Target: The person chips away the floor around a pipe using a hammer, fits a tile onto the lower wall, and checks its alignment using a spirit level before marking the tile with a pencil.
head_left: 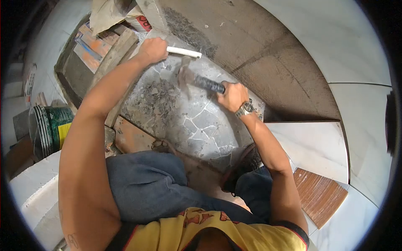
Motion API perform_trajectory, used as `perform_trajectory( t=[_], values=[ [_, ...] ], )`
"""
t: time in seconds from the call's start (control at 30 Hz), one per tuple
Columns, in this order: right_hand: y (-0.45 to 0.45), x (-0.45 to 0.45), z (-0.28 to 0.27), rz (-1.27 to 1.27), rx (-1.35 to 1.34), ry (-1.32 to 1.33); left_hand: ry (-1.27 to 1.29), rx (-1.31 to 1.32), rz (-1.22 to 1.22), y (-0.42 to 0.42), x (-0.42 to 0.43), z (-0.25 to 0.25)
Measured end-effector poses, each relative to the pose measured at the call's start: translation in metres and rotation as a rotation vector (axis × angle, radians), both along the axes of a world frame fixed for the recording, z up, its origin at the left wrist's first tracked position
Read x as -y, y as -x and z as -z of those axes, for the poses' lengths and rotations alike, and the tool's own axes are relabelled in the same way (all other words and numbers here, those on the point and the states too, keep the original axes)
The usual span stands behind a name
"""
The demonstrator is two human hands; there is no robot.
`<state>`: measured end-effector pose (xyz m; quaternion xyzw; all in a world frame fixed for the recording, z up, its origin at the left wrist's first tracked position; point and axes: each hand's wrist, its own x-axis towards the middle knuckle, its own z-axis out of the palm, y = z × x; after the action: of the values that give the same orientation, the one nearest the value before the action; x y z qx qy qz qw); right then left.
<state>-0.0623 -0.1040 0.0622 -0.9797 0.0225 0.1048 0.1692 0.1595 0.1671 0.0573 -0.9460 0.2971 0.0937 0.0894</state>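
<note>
Grip the probably head-heavy hammer (197, 80) by its handle (210, 85), as in the curled right hand (233, 97), and the likely light bar (184, 52) by one end, as in the left fist (154, 49).

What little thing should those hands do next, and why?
Maybe a gentle tap on the white bar: the left hand grips one end, and the right hand holds the hammer with its blurred head near the other.
</note>
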Motion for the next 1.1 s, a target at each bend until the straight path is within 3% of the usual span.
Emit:
perform_trajectory(
  t=[0.13, 0.17, 0.2, 0.27, 0.37, 0.5, 0.6, 0.63, 0.73, 0.8, 0.87, 0.93, 0.97, 1.1],
  values=[
    [0.010, 0.009, -0.008, -0.300, 0.265, -0.254, 0.028, -0.017, 0.006, -0.008, -0.002, 0.004],
    [0.003, 0.019, 0.012, -0.287, 0.207, -0.167, 0.052, 0.001, 0.009, -0.008, -0.004, 0.007],
    [-0.007, 0.015, 0.013, -0.084, 0.033, 0.080, 0.077, 0.020, 0.012, -0.005, -0.004, 0.009],
    [-0.017, 0.021, 0.033, 0.055, -0.073, 0.180, 0.039, -0.008, -0.001, 0.001, 0.001, 0.006],
    [0.002, -0.002, 0.003, 0.018, 0.062, 0.014, 0.051, -0.023, 0.010, -0.001, -0.003, 0.005],
    [0.010, 0.009, -0.008, -0.298, 0.286, -0.303, 0.033, -0.060, 0.005, -0.007, -0.002, 0.002],
    [-0.023, 0.018, 0.022, 0.145, -0.036, 0.124, 0.106, -0.031, 0.025, -0.009, -0.006, 0.011],
    [-0.025, 0.019, 0.018, 0.052, -0.039, 0.167, 0.093, -0.030, 0.031, -0.008, -0.003, 0.012],
    [-0.002, -0.002, -0.010, -0.011, 0.071, -0.042, 0.054, -0.048, 0.024, -0.007, -0.004, 0.016],
    [0.013, -0.007, -0.023, -0.164, 0.348, -0.223, 0.064, -0.072, -0.015, -0.011, -0.004, 0.011],
    [0.004, 0.007, -0.009, -0.384, 0.399, -0.412, 0.067, -0.059, -0.003, -0.011, -0.006, 0.007],
    [-0.015, 0.009, 0.003, 0.008, -0.003, 0.061, 0.061, -0.068, -0.003, -0.003, -0.003, 0.009],
    [-0.026, 0.018, 0.017, 0.099, -0.058, 0.089, 0.056, -0.067, -0.015, -0.002, -0.003, 0.010],
    [-0.003, -0.011, -0.011, -0.026, 0.037, -0.059, 0.074, -0.100, -0.031, -0.013, -0.008, 0.022]
  ],
)
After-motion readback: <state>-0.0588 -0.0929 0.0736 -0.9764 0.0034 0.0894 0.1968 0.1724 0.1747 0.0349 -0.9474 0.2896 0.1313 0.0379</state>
